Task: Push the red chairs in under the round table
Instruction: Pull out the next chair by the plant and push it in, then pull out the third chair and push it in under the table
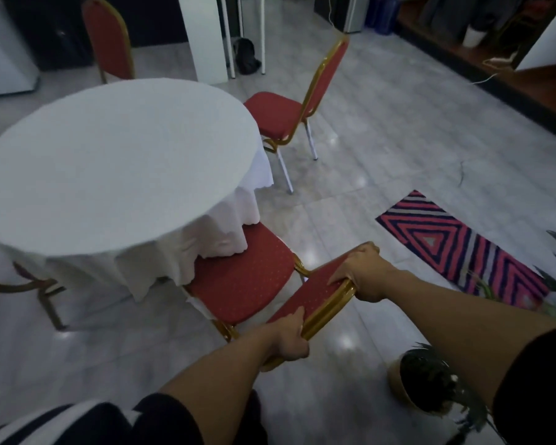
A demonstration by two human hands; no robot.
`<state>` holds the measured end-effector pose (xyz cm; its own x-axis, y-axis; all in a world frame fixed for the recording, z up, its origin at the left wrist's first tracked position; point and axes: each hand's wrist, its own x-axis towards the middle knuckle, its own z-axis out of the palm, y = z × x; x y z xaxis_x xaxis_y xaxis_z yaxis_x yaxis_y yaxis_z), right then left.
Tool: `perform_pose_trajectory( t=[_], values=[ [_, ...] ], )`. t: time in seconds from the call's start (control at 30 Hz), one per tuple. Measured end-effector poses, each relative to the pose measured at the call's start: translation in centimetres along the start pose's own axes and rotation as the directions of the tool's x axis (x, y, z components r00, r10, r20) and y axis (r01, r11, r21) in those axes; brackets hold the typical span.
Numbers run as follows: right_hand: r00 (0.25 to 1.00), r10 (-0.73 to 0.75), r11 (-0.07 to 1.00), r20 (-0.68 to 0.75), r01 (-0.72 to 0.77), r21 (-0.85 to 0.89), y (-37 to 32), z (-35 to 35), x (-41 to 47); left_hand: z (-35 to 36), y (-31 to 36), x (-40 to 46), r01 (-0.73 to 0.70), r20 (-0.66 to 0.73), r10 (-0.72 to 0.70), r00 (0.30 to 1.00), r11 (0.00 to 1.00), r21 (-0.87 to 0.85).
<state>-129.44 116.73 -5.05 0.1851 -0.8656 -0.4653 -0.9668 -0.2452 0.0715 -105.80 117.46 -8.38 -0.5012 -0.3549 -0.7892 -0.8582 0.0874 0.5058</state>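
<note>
A round table point(109, 162) draped in a white cloth fills the left. Just below its near right edge stands a red chair point(238, 281) with a gold frame, its seat front tucked partly under the hanging cloth. My left hand point(288, 340) grips the lower end of its backrest top and my right hand point(363, 273) grips the upper end. A second red chair point(286, 114) stands at the table's right side, seat clear of the table. A third red chair point(109, 40) shows its back behind the table.
A pink and navy patterned rug point(459, 248) lies on the shiny tiled floor to the right. A potted plant point(427, 383) stands by my right arm. Gold chair legs point(36, 290) show under the cloth at left. A white pillar point(206, 36) rises behind.
</note>
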Motion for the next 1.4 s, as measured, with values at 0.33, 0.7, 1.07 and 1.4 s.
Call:
perform_pose_trajectory(
  t=[0.33,0.7,1.07,1.4],
  values=[
    [0.997,-0.04,0.995,0.06,0.045,-0.093,-1.1,-6.7,9.3,-10.1,-3.9,1.8,0.051,-0.017,-0.052,0.999,0.999,-0.012],
    [0.985,-0.138,0.977,0.105,0.152,-0.149,2.3,-10.8,17.6,-17.9,-3.0,4.9,0.105,0.096,-0.106,0.99,0.994,0.021],
    [0.849,-0.296,0.955,0.438,0.279,0.105,6.6,-11.9,19.0,-20.4,2.5,7.0,0.287,0.258,-0.33,0.908,0.939,0.191],
    [0.989,-0.022,0.956,0.148,-0.023,0.291,23.9,-19.6,22.5,-33.8,18.7,10.2,0.135,-0.434,-0.08,0.897,0.986,0.097]
  ],
)
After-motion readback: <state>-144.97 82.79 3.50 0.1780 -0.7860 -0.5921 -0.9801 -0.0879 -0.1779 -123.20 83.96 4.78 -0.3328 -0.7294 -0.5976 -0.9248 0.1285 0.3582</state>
